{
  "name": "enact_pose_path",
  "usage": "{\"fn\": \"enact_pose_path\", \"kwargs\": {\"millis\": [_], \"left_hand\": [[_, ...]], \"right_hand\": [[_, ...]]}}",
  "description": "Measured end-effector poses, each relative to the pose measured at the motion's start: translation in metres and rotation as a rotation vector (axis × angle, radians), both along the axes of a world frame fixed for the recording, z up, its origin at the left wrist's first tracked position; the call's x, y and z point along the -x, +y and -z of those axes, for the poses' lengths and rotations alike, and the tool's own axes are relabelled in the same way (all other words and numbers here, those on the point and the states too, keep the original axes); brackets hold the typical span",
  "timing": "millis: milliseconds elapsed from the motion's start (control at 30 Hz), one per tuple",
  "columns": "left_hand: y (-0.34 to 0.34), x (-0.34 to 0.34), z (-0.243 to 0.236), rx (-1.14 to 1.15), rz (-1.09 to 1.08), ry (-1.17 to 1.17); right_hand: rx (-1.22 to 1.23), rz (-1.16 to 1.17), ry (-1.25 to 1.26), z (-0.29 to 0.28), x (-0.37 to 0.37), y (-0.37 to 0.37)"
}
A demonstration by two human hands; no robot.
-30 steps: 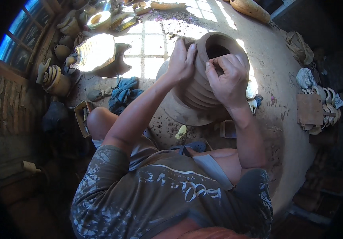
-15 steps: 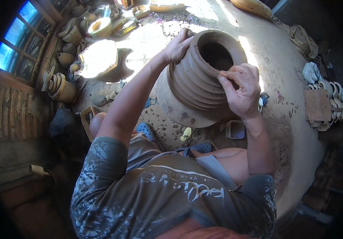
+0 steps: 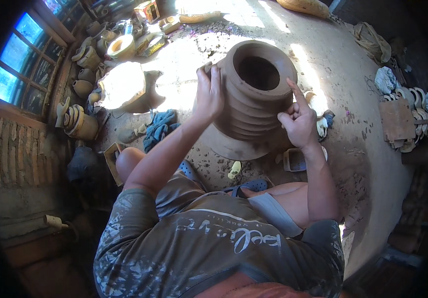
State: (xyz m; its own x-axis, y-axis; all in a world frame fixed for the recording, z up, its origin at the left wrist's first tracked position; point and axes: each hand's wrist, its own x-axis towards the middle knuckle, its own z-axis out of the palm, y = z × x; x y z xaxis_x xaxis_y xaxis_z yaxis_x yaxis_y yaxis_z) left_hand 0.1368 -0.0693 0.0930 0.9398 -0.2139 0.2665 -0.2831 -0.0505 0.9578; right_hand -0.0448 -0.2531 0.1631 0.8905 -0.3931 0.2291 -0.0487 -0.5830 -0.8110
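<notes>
Flanking the clay pot (image 3: 250, 115) are left fingers (image 3: 216, 79) — closure unclear — and right fingers (image 3: 298, 94), apart.

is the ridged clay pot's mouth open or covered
Open: the ridged clay pot shows a round rim around a dark hollow, with nothing laid across it.

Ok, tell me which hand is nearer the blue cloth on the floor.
Left. The left hand is beside the clay pot, beyond and right of the blue cloth; the right hand is at the pot's right side, farther away.
</notes>
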Motion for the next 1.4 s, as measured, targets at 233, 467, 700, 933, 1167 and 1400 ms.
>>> {"fn": "enact_pose_path", "kwargs": {"millis": [233,467,700,933,1167,1400], "left_hand": [[0.016,0.072,0.018,0.101,0.072,-0.005],[0.033,0.124,-0.002,0.12,0.199,0.09],[0.039,0.141,0.003,0.221,0.396,0.105],[0.043,0.144,0.005,0.406,0.494,0.217],[0.034,0.15,-0.023,0.283,0.388,0.275],[0.039,0.139,-0.021,0.26,0.352,0.248]], "right_hand": [[0.186,0.095,0.034,0.002,0.007,0.026],[0.225,0.149,-0.001,0.008,0.006,0.05],[0.318,0.095,0.01,0.008,0.008,0.073],[0.239,-0.144,-0.261,-0.02,0.002,0.092],[-0.099,-0.034,-0.179,-0.057,0.002,0.029],[-0.072,-0.1,-0.024,-0.071,-0.04,0.017]]}}
